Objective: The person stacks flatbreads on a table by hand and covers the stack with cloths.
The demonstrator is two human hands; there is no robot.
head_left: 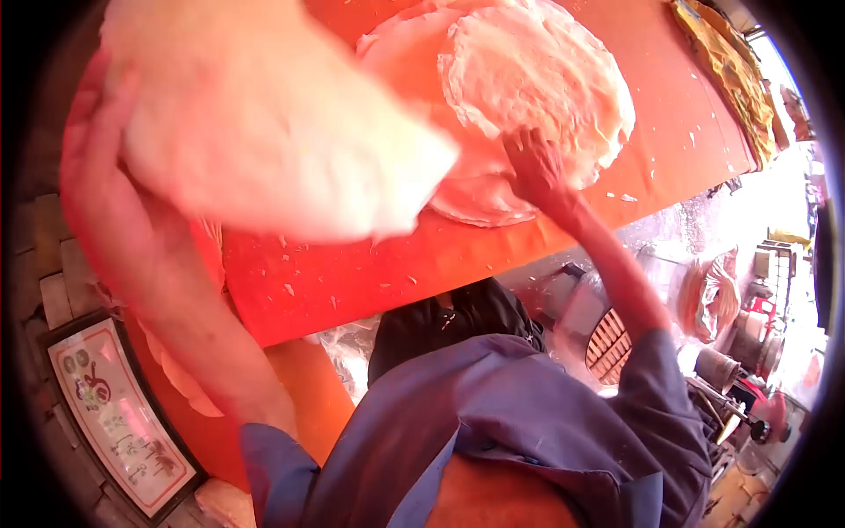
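Note:
A large, thin, pale flatbread (282, 132) hangs in the air at the upper left, smeared by motion. My left hand (99, 110) holds it by its left side, with the fingertips partly hidden behind the sheet. On the orange tabletop lies a pile of round, thin flatbreads (537, 75) with wrinkled surfaces and ragged edges, overlapping one another. My right hand (535, 165) is at the near edge of this pile, its fingers curled down and pinching the edge of a flatbread.
The orange table (343, 290) carries scattered pale flakes. A yellow cloth (726, 75) lies at its far right corner. At the lower left stands a framed sign (123, 414). A slatted round piece (607, 348) and cluttered equipment (757, 352) are on the right.

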